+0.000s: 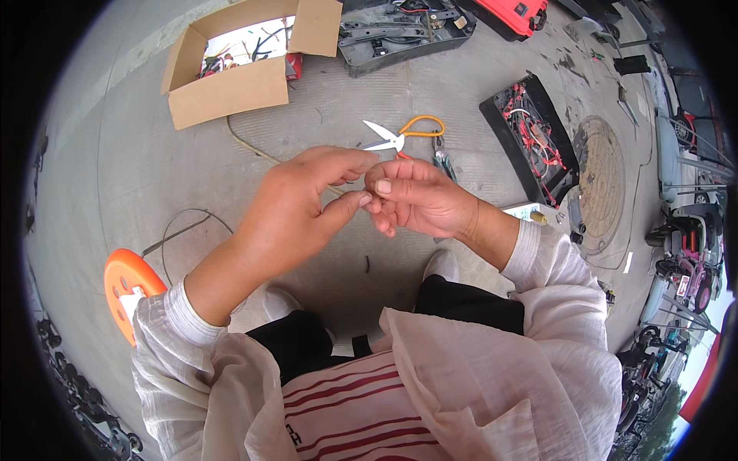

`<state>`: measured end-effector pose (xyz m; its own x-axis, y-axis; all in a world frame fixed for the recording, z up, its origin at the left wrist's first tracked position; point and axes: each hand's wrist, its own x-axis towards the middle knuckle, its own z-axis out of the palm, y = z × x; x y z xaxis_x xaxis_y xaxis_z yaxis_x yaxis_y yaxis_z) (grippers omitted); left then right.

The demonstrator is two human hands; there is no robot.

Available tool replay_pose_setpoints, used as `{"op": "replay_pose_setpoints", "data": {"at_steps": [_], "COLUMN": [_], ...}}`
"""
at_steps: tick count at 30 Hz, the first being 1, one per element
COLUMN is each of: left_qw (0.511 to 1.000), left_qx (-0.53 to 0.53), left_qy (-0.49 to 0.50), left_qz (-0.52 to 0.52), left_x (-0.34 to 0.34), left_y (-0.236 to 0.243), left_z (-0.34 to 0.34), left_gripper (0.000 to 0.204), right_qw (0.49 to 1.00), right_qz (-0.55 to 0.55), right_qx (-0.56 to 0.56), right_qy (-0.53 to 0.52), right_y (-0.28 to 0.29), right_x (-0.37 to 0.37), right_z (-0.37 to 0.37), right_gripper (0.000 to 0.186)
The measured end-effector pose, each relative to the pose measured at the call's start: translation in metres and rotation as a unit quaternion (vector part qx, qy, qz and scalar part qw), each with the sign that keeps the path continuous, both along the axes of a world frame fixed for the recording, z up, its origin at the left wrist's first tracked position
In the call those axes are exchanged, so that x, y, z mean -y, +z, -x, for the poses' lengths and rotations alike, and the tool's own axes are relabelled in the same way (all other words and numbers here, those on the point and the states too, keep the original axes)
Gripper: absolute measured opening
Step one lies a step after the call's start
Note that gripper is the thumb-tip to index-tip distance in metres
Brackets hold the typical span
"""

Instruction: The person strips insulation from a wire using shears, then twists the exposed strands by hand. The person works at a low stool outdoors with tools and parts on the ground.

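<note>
My left hand [304,201] and my right hand [421,198] meet at the fingertips over the floor. Thumb and fingers of each are pinched together, and whatever lies between them is too small or hidden to make out. A thin tan cable [250,147] runs along the floor and passes behind my left hand. Just beyond the fingers lie scissors [398,141] with an orange handle, blades parted, partly covered by my hands. Pliers [443,160] with a dark teal grip rest beside them, past my right hand.
A cardboard box [231,94] holding wires stands at the far left. Beside it is a grey plastic housing [407,55], then a red case [509,14]. A black tray [547,107] of red wires sits right, near a manhole cover [601,180]. An orange stool [123,288] stands left.
</note>
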<state>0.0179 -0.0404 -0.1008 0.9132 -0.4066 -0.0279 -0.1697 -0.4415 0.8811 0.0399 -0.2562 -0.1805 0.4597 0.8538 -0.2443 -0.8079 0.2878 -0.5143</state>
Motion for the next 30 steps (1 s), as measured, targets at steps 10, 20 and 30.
{"op": "replay_pose_setpoints", "data": {"at_steps": [10,20,30], "left_qw": [0.998,0.985,0.979], "left_qx": [0.035,0.148,0.097], "left_qy": [0.030,0.084,0.137], "left_qz": [0.035,-0.043,-0.119], "left_x": [0.047,0.086,0.094], "left_y": [-0.024,-0.085,-0.119], "left_z": [0.009,0.045,0.053], "left_gripper": [0.019,0.018,0.022], "right_qw": [0.997,0.988,0.986], "right_qz": [-0.024,0.017,0.131], "right_qx": [-0.044,-0.153,-0.096], "right_qy": [-0.053,-0.016,0.036], "right_y": [-0.006,-0.048,-0.086], "right_x": [0.030,0.062,0.063], "right_z": [0.017,0.044,0.033], "right_gripper": [0.020,0.014,0.017]}}
